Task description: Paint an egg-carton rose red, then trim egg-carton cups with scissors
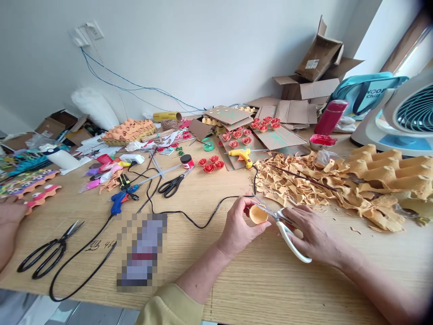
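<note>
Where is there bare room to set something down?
Bare tabletop lies between the left forearm and right forearm, nearer than the white-handled scissors, and between left forearm and black cable. Farther back, yellow scraps, red flowers and a yellow glue gun crowd it.

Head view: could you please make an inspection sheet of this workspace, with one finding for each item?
Surface: wood-grain table, with handwriting at the left.
Job's things: yellow cup-shaped piece and white-handled scissors; the blades are at the piece's rim.
Clutter: yellow scraps, red flowers, yellow glue gun, blue glue gun, black-handled scissors at the left.
Hands: left hand grips the piece; right hand holds the white-handled scissors.
Cables: yellow gun's cable winds across the table; blue gun's cable loops to the near edge.
Surroundings: fan at the right, cardboard boxes behind, another person's hand at the left edge.
</note>
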The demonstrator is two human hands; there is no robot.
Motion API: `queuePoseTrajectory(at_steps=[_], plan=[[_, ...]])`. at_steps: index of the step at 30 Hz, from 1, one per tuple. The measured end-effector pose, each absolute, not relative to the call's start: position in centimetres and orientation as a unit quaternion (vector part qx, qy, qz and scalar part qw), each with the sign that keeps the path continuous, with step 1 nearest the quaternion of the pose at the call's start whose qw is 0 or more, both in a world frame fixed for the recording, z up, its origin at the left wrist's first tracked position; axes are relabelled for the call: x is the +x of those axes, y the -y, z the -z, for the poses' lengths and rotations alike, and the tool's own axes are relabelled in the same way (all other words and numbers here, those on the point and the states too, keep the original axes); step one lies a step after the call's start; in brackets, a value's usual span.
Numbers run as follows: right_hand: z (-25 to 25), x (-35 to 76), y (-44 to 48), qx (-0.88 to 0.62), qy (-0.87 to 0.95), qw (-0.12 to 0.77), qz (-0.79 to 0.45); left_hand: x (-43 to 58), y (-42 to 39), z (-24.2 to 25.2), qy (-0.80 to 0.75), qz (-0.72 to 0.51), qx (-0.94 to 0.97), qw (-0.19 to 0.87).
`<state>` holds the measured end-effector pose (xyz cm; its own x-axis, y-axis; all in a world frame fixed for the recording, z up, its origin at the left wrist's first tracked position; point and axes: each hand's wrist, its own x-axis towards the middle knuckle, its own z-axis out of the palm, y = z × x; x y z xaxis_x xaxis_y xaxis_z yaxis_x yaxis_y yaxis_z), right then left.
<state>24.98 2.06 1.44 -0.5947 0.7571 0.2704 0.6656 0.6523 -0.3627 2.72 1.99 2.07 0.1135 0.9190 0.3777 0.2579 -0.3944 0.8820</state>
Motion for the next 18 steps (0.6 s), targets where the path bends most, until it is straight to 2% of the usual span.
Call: queuePoseTrajectory(at_steps=[9, 18], plan=[[-1.27, 25.55, -2.05, -0.386, 0.889, 0.222, -0.104, 2.52, -2.05, -1.79, -0.427, -0.501, 0.67, 0.342], [-1.38, 25.88, -2.7, -0.442, 0.856, 0.24, -0.121, 2.29, -2.38, -2.14, -0.443, -0.495, 0.664, 0.343]])
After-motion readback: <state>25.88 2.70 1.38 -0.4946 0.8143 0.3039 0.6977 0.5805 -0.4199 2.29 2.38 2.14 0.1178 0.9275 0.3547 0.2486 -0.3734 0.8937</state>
